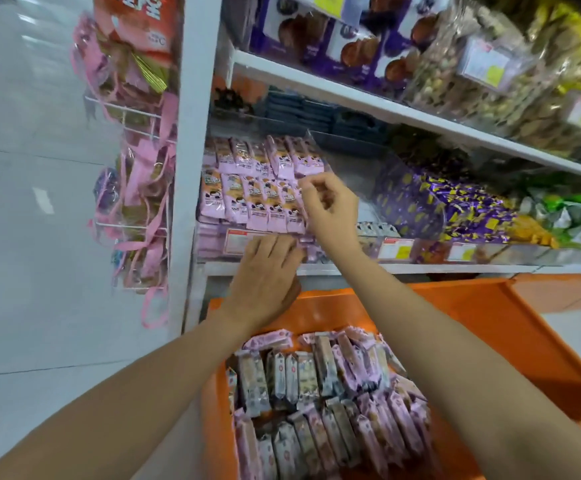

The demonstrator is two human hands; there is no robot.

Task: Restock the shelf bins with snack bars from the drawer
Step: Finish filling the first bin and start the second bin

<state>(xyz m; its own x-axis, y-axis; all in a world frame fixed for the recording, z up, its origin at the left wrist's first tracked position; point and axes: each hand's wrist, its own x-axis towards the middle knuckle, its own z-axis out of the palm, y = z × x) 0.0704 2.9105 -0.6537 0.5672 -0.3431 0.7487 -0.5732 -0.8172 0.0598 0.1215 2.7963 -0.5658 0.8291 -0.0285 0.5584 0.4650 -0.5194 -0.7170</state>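
An open orange drawer below the shelf holds rows of pink-wrapped snack bars. Above it, a clear shelf bin at the left is packed with upright pink snack bars. My left hand lies palm down against the bin's front edge, its fingers over a few pink bars there. My right hand is at the right end of the bin's front row, its fingers pinched on the edge of a pink bar.
Clear bins of purple-wrapped sweets and green packets stand to the right. Purple biscuit boxes and bagged snacks fill the upper shelf. Pink bags hang on a wire rack left of the white shelf post.
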